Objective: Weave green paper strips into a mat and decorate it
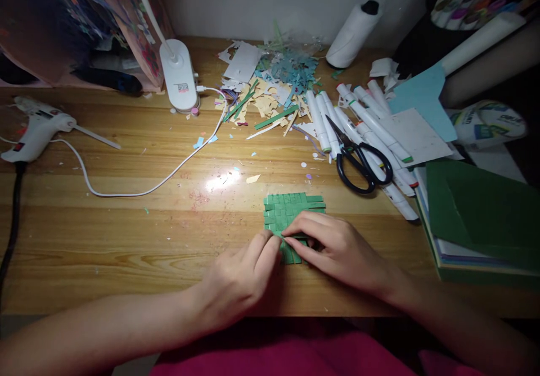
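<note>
The left hand (240,275) comes in from 7 o'clock, its fingertips clenched on the near left edge of a small woven mat of green paper strips (291,208). The mat lies flat on the pale wooden desk (105,224). The right hand (337,249) reaches from 4 o'clock with its fingers stretched over the mat's near half, pressing it down. Whether it also pinches a strip I cannot tell.

The far half of the mat looks closely woven, with short strip ends jutting at its 3 o'clock edge. The near part under the fingers seems to be the part left to finish.

- **2 o'clock of the mat:** black-handled scissors (358,162) lie on white marker pens (371,123).
- **12 o'clock:** a heap of paper scraps (270,84).
- **10 o'clock:** a white hot-glue gun (34,131).
- **3 o'clock:** a stack of green card sheets (481,218).
</note>
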The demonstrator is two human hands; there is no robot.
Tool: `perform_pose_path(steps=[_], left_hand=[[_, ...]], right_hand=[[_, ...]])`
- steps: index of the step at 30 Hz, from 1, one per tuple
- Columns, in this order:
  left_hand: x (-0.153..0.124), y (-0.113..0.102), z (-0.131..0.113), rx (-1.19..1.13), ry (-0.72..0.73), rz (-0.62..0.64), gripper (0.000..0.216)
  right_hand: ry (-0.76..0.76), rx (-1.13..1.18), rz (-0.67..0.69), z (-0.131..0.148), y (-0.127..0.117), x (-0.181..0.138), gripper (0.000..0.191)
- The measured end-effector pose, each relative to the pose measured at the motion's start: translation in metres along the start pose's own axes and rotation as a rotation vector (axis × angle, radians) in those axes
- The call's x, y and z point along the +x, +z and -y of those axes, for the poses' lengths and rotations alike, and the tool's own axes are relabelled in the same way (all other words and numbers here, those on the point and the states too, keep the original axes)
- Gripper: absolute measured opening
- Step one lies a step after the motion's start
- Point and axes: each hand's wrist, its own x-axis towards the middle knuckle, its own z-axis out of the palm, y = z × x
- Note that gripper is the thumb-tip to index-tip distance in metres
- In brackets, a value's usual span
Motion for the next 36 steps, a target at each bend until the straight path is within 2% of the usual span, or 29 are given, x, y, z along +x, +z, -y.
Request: perform_pose_path(steps=[6,10,15,19,21,26,32,36], left_hand=[[0.009,0.001,-0.003,0.148,-0.02,-0.061,0.022],[0.016,0.0,-0.004,0.214,0.023,-0.085,0.026],[0.02,-0.001,-0.005,0.244,0.015,-0.121,0.028],[0.019,-0.001,-0.003,0.213,-0.02,-0.068,0.027],[0.018,0.0,-0.001,0.164,-0.044,-0.049,0.024],[0.018,0.0,0.001,0.096,-0.096,-0.076,0.026],[0.019,-0.002,0.002,0.07,-0.087,-0.102,0.031],[0.019,-0.002,0.0,0.073,-0.099,-0.071,0.03]], right_hand=[[-0.047,0.008,-0.023,0.0,-0.002,0.001,0.01],[-0.184,0.025,-0.054,0.001,-0.006,0.001,0.008],[-0.332,0.015,-0.031,-0.003,-0.004,0.0,0.019],[-0.225,0.14,-0.049,-0.01,0.001,-0.003,0.046],[-0.136,0.167,-0.006,-0.011,0.002,-0.003,0.052],[0.0,0.132,0.114,-0.006,0.0,0.003,0.039],[-0.018,0.124,0.088,-0.004,0.002,0.006,0.026],[-0.013,0.139,0.032,-0.006,0.004,0.008,0.014]])
